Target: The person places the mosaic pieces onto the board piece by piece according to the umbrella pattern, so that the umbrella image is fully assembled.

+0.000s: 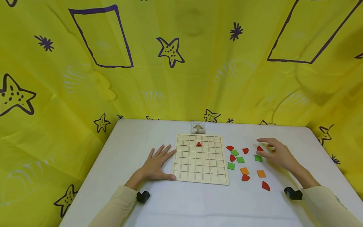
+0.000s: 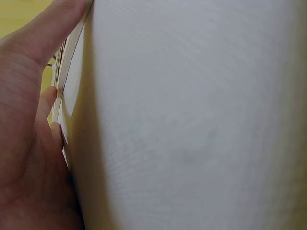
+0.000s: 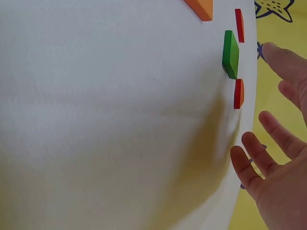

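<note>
My left hand point(image 1: 157, 162) lies spread on the table, its thumb and forefinger touching the left edge of a pale wooden grid board point(image 1: 198, 165). In the left wrist view the thumb point(image 2: 53, 24) rests along the board's edge. A red triangle point(image 1: 199, 143) sits in one cell of the second row from the top. My right hand point(image 1: 279, 154) hovers at the right, fingers apart and holding nothing. Close to its fingertips are a red quarter-circle piece point(image 1: 259, 148) and a green square point(image 1: 258, 158), also seen edge-on in the right wrist view.
Between board and right hand lie several red quarter-circles point(image 1: 245, 177), green squares point(image 1: 240, 160) and two orange squares point(image 1: 261, 173). A small pattern card point(image 1: 197, 127) stands behind the board. A yellow printed cloth point(image 1: 193, 85) hangs along the white table's point(image 1: 141, 132) back edge.
</note>
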